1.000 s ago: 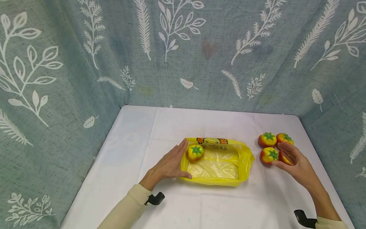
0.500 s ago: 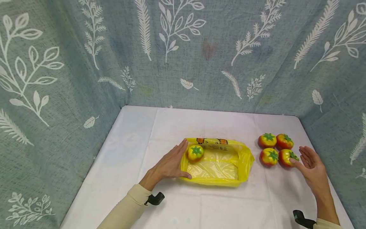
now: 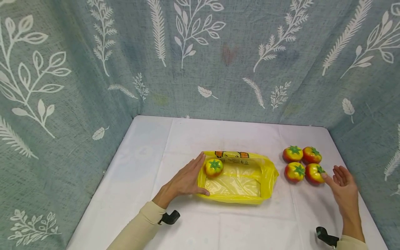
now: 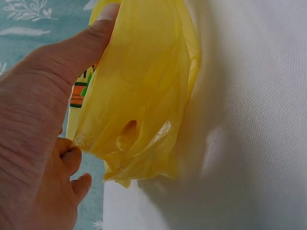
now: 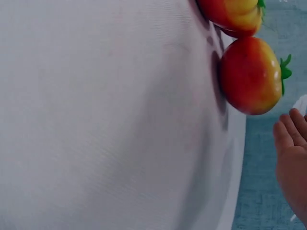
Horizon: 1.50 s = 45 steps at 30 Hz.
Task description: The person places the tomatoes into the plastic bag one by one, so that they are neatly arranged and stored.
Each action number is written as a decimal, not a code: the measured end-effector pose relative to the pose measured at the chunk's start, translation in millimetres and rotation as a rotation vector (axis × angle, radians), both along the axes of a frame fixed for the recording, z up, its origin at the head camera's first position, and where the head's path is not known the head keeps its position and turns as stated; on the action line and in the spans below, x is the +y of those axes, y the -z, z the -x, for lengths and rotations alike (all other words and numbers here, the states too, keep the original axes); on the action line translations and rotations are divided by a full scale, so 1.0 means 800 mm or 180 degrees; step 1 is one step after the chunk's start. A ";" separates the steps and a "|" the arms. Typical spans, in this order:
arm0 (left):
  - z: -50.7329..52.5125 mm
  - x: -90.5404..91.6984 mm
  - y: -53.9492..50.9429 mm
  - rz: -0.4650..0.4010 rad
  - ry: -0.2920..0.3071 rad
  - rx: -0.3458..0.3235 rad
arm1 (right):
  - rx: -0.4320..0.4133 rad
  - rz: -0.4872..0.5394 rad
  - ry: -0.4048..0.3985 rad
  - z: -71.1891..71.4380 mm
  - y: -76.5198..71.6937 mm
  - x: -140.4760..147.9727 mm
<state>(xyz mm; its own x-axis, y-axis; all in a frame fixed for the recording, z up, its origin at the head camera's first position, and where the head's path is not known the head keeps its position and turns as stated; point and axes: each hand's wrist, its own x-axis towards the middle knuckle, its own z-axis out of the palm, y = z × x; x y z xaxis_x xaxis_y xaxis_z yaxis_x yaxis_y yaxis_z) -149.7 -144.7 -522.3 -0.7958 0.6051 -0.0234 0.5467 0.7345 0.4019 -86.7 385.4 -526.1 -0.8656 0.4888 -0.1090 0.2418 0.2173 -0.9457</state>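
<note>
A yellow plastic bag [image 3: 265, 187] lies with its mouth spread wide in the middle of the table. Inside its left end sits a red-and-yellow toy tomato [image 3: 214, 168] with a green top. My left hand [image 3: 185, 177] holds that end, its thumb on the near rim; the left wrist view has the thumb on the bag's film [image 4: 148, 72]. To the right, several more toy tomatoes [image 3: 294, 172] stand in a tight block. Beside the front right tomato [image 3: 314, 174] is my right hand [image 3: 345, 189], holding nothing, thumb close to it; the right wrist view shows a gap between fingers and tomato [image 5: 249, 76].
A white cloth [image 3: 193, 225] covers the table. Patterned blue-grey curtains [image 3: 218, 86] hang behind it and along both sides. Black camera mounts [image 3: 170, 217] sit at both wrists.
My right hand has drawn back from over the tomatoes, moving right and towards me, uncovering the right-hand ones. The left hand and the bag have stayed in place.
</note>
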 end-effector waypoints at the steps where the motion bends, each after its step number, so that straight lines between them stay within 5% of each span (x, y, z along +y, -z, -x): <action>1: 0.000 0.000 0.000 0.0000 0.0001 0.0004 | -0.0006 0.0040 0.0016 0.001 0.003 0.000; 14: 0.000 -0.001 0.001 -0.0032 -0.0033 0.0008 | -0.0293 0.0057 -0.0044 0.006 0.025 -0.001; 45: -0.001 -0.002 0.003 -0.0036 -0.0003 0.0050 | -0.0636 -0.0168 -0.0231 0.018 0.036 -0.011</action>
<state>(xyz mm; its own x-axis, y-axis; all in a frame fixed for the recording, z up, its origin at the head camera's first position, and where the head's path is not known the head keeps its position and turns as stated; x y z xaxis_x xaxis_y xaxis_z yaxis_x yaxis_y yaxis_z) -149.3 -146.0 -524.6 -0.7966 0.6045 -0.0041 0.5523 0.7306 0.4015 -101.1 376.6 -555.3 -0.8625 0.4354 -0.2579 0.4052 0.2889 -0.8674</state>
